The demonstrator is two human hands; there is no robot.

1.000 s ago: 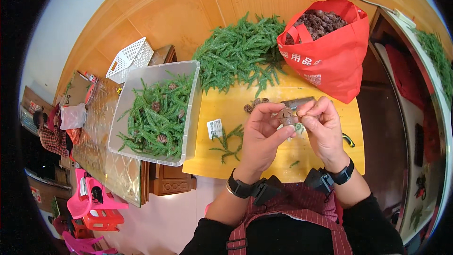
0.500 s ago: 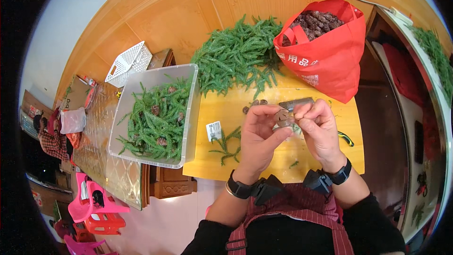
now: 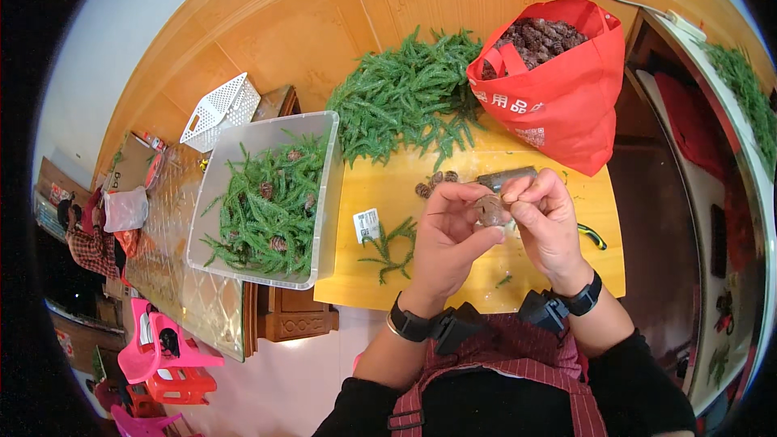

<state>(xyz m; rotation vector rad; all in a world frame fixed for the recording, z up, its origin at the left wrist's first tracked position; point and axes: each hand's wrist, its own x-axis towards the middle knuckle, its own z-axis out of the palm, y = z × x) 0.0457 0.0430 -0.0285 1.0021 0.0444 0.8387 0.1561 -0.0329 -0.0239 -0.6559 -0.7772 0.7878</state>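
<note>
Above the yellow table (image 3: 364,275), my left hand (image 3: 449,235) grips a brown pine cone (image 3: 490,210) between thumb and fingers. The thumb and fingertips of my right hand (image 3: 549,222) are pinched together at the cone's right side; what they hold is too small to make out. Just beyond my left fingers lie several small pine cones (image 3: 437,182), next to a dark grey cylinder (image 3: 506,176). A green artificial pine sprig (image 3: 390,251) rests left of my left hand, near a white label card (image 3: 367,225). To the right is a black-and-yellow tool handle (image 3: 593,237).
A clear plastic bin (image 3: 325,202) with green sprigs and pine cones stands left. Behind are heaped pine branches (image 3: 405,97) and a red bag (image 3: 558,105) full of pine cones. A white basket (image 3: 220,112), pink chair (image 3: 166,340) and another person (image 3: 87,239) are farther left.
My left fingers have shifted slightly around the pine cone, which now shows more of its rounded face. Both hands stay close together in nearly the same place.
</note>
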